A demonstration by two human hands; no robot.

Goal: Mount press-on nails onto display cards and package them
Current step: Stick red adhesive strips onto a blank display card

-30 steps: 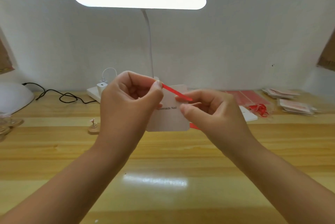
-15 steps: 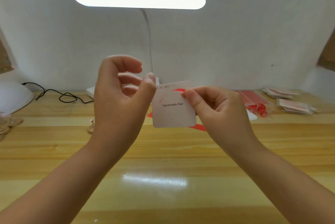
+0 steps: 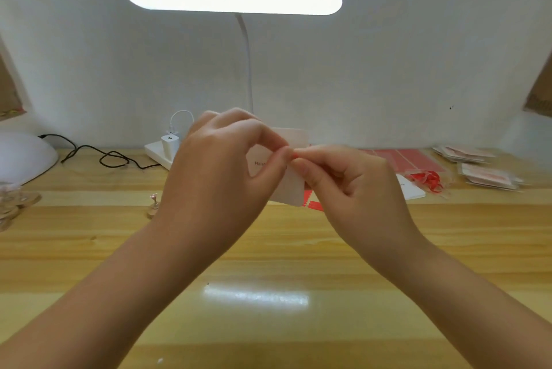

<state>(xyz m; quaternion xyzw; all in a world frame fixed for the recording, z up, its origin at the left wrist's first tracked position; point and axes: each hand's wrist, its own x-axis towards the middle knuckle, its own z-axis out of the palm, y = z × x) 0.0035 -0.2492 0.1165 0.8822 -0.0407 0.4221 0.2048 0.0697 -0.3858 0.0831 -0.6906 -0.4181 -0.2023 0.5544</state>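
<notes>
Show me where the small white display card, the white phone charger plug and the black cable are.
small white display card point(image 3: 291, 189): head view, lower right corner.
white phone charger plug point(image 3: 169, 143): head view, front face.
black cable point(image 3: 112, 158): head view, looped middle.

Bright lamp point(image 3: 233, 2) bar overhead, blown out; glare patch on surface point(image 3: 255, 297); soft focus, wide-angle bending at edges.

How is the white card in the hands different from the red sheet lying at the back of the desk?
The white card is held up off the desk between both hands; the red sheet lies flat on the desk. The white card is plain white with a little dark print, partly hidden by fingers; the red sheet is red and marked into strips. Both are thin and flat.
</notes>
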